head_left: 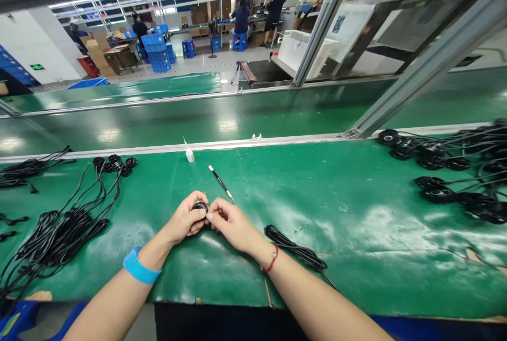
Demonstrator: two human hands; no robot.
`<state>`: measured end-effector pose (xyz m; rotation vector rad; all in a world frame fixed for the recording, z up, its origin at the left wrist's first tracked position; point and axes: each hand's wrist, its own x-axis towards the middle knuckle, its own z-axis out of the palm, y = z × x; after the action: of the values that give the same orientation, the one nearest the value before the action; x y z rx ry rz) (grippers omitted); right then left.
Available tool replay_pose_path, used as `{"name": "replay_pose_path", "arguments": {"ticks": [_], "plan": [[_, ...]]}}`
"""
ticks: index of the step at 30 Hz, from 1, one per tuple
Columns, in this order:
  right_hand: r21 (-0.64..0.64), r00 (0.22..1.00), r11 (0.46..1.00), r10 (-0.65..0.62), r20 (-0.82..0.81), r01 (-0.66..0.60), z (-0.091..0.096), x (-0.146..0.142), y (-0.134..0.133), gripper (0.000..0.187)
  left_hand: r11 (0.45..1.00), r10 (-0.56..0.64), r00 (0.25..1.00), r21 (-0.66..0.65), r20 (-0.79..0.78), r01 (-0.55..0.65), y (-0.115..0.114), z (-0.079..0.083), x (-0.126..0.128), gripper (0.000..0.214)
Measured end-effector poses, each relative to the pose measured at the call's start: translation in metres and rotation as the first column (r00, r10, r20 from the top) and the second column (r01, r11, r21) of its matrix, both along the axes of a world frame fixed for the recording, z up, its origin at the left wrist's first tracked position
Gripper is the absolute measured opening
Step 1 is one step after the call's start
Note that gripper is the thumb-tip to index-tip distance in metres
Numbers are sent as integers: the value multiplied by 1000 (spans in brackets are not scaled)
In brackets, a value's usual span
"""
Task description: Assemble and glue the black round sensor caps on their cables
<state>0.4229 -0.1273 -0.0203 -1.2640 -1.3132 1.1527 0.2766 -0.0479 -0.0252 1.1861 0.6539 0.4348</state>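
Note:
Between my hands, above the green tabletop point(222, 272), is a small round black part point(200, 206). My left hand point(188, 218) is closed around it, with the thumb on its near side. My right hand point(227, 219) meets it from the right with thumb and fingertips pinched at its edge; what those fingertips grip is too small to make out. Just beyond my hands lies a slim black pen-like tool point(221, 182) with light-coloured ends. Beside my right forearm rests a coiled black cable point(295, 247).
A small white bottle with a thin nozzle point(189, 154) stands near the back rail. Bundled black cables with round ends point(71, 225) lie at left, and more round black parts point(435, 190) at right. A metal post point(428, 50) rises at the back right. Several people work in the background.

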Motion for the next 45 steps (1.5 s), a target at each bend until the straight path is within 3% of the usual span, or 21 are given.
{"name": "replay_pose_path", "arguments": {"ticks": [12,16,24,29,38,40,42,45], "plan": [[-91,996,993,-71,49,75,-6,1,3,14,1000,-17,1000,4,-22,17,4,-9,-5,36],[-120,995,989,-82,56,89,-7,2,4,14,999,20,999,-33,-32,-21,2,-7,-3,42],[-194,992,974,-104,71,116,-12,7,9,19,990,113,989,-70,-93,-120,-4,-11,4,31],[-210,989,970,-105,103,125,-7,5,5,21,981,132,987,-135,-86,-143,-11,-4,5,41],[-166,976,980,-79,203,113,-1,6,-1,16,980,194,977,-24,-83,-197,-10,-6,10,48],[-122,915,978,-109,388,168,5,13,0,10,977,212,976,-26,-54,-214,-9,-7,10,51],[-65,777,967,-157,610,247,9,21,7,10,973,226,974,-38,-33,-227,-7,-7,10,51],[-36,623,944,-188,759,329,7,28,26,19,971,231,973,-56,-11,-232,-7,-5,9,49]]}}
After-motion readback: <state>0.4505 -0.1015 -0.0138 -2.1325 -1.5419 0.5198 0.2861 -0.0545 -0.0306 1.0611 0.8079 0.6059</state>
